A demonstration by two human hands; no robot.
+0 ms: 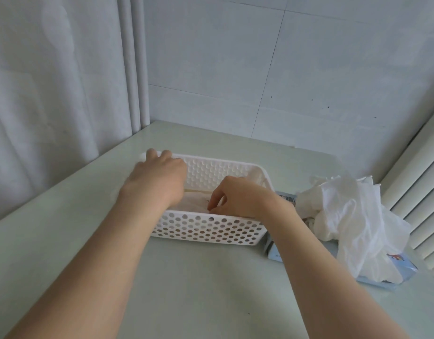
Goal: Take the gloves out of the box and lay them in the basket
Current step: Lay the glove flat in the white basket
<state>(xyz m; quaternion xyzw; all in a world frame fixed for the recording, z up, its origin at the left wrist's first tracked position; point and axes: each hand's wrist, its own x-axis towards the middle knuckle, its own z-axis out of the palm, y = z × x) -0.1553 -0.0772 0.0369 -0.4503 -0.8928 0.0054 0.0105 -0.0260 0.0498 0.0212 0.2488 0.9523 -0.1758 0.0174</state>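
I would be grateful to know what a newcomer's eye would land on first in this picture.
Two bare forearms reach to a white perforated plastic basket in the middle: the left hand grips its far-left corner, and the right hand pinches a thin whitish glove inside. To its right, crumpled translucent gloves billow from a pale blue box.

One wide-angle camera, worn on the person's head, looks forward and down, close above the basket [206,230] on the table [198,289].

Pale green tabletop [64,241] across lower frame; grey-white tiled wall [235,69] upper centre and right; pale curtain [52,81] left; white ribbed slats [421,192] right edge.
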